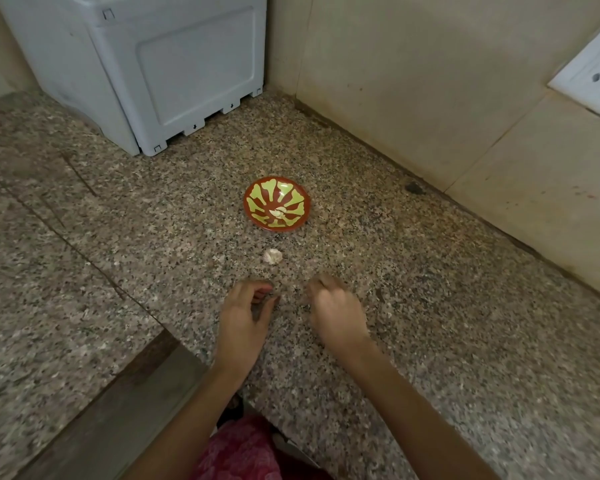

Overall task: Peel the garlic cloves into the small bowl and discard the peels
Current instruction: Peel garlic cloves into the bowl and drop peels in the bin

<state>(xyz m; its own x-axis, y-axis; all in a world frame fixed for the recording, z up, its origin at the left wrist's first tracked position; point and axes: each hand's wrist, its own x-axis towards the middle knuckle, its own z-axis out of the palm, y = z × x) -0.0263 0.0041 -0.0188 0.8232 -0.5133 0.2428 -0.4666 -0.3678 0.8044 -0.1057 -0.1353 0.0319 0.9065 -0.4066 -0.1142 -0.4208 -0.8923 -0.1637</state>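
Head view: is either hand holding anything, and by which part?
It cannot be told. Both the left hand and the right hand have curled fingers, the right blurred; no held thing shows. The garlic lies apart on the counter.

Left hand (245,317): palm down, fingers (262,292) curled toward thumb.
Right hand (338,315): blurred, knuckles up, fingers curled under.
Forearms (388,382): from 6 o'clock, hands apart.

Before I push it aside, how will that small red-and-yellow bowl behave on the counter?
The bowl looks shallow and wide, so it probably slides rather than tips. Its glossy glaze on the smooth granite counter may let it skid easily. It holds only a few garlic cloves, so it is likely light.
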